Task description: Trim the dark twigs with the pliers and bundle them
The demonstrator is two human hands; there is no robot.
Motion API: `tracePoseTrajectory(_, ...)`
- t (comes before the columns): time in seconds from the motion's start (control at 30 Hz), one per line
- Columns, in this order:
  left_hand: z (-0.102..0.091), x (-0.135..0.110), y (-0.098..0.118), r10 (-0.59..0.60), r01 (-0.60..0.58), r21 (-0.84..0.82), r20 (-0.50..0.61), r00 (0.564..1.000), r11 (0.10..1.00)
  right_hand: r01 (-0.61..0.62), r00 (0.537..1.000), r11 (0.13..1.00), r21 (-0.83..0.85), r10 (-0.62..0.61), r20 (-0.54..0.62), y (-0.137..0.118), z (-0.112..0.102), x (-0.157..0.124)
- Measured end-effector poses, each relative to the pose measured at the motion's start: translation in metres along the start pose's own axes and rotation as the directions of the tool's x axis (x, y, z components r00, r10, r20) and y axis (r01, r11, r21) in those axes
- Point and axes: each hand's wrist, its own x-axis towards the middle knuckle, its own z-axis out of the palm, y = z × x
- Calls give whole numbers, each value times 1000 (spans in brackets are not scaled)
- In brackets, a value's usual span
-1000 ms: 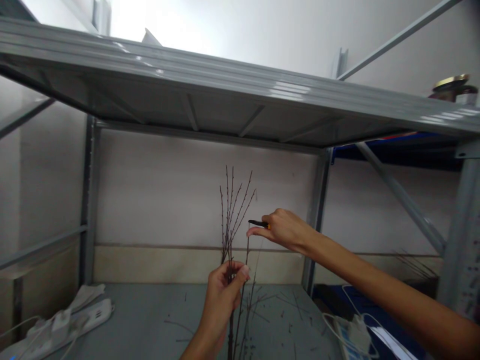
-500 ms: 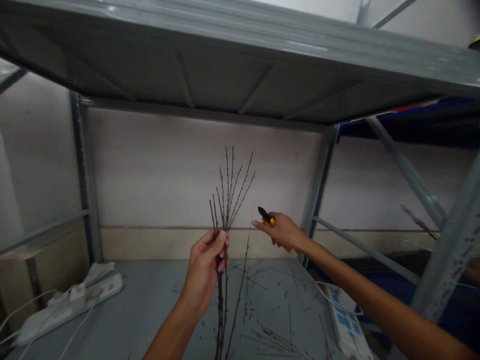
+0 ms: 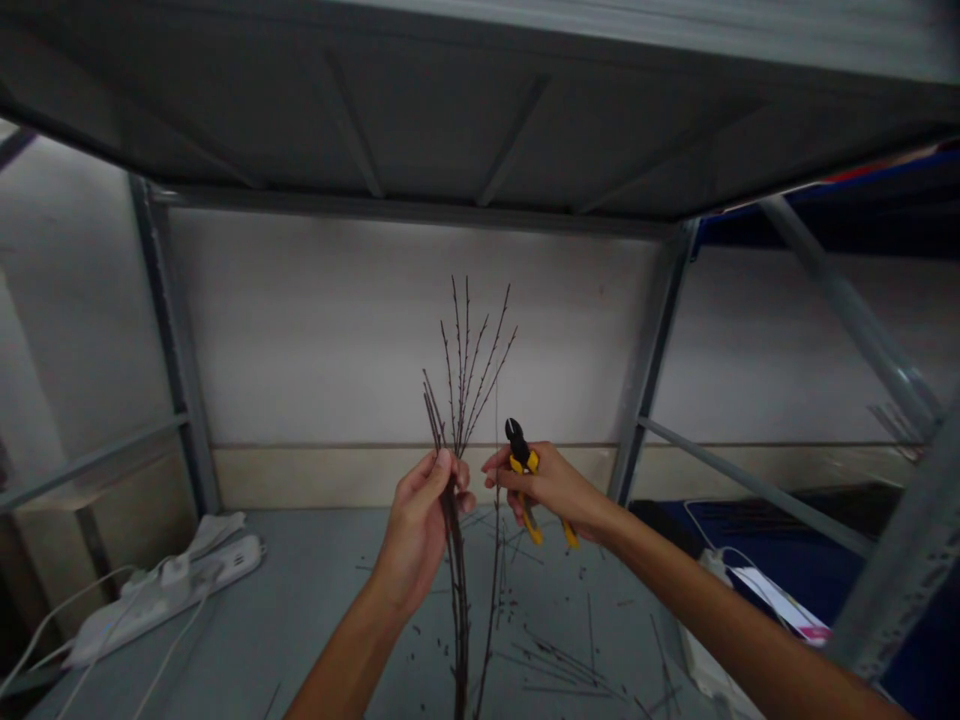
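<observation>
My left hand (image 3: 417, 527) is closed around a bunch of thin dark twigs (image 3: 465, 370) that stand upright in front of the wall. Close to its right, my right hand (image 3: 544, 482) grips small cutters with yellow handles (image 3: 525, 470), their dark jaws pointing up. Thumb and forefinger of that hand also pinch one thin twig (image 3: 496, 540) that hangs beside the bunch. The two hands almost touch above the grey shelf board (image 3: 315, 620).
Cut twig pieces (image 3: 555, 660) lie scattered on the board. A white power strip with cables (image 3: 161, 590) lies at the left. The upper shelf (image 3: 450, 100) is close overhead. Metal posts (image 3: 649, 365) and a diagonal brace stand at the right, with a white device (image 3: 772, 600) on blue material.
My right hand has drawn back toward my left hand and lowered, turning the cutters upright. The view has tilted down, so the upper shelf fills more of the top.
</observation>
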Motion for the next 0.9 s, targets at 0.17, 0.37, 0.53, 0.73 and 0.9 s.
tracePoseTrajectory(0.17, -7, 6, -23, 90, -84, 277, -7, 996, 957, 55, 998, 998, -18, -55, -7, -10, 9, -14)
tracePoseTrajectory(0.37, -6, 7, -34, 15, -13, 267, -8, 1000, 964, 50, 998, 983, -174, -57, -33, -19, 8, -19)
tracePoseTrajectory(0.53, -4, 5, -31, 22, -9, 243, -49, 999, 970, 158, 957, 746, -647, -278, -87, -12, -5, -23)
tracePoseTrajectory(0.73, -5, 7, -31, 28, -15, 250, -48, 998, 968, 126, 944, 336, -933, -330, 8, -5, -17, -28)
tracePoseTrajectory(0.9, -3, 7, -33, 27, -19, 213, -33, 999, 977, 144, 940, 192, -971, -332, 73, -13, -16, -31)
